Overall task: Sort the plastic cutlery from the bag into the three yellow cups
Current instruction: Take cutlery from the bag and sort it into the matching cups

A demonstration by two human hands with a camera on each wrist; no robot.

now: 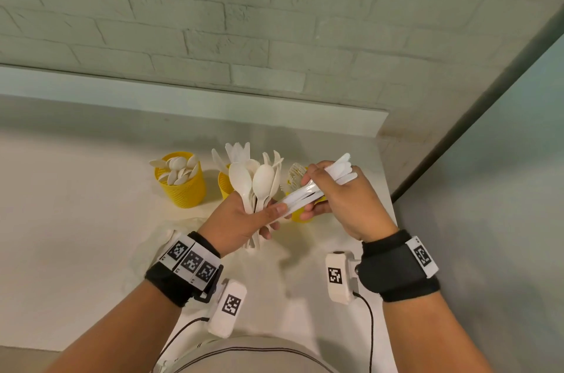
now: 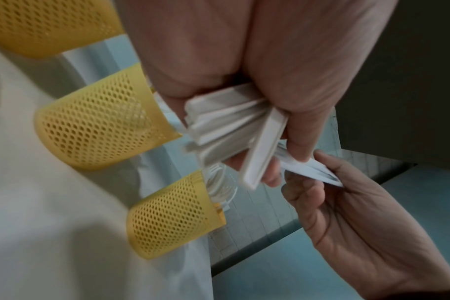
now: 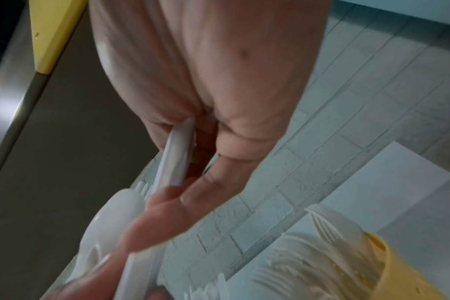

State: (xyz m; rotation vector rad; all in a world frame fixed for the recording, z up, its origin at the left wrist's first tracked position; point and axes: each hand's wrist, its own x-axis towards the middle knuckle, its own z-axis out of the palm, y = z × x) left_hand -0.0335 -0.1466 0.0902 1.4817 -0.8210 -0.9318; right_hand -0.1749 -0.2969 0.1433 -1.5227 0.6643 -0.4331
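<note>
The left hand has its grip closed round a bunch of spoons held bowls-up, while the right hand pinches a few knives whose handle ends reach across to the left thumb. Just beyond both grips three yellow cups stand on the table: the spoon cup to the left, a middle cup half hidden behind the spoons, and a fork cup blocked by the right hand.
</note>
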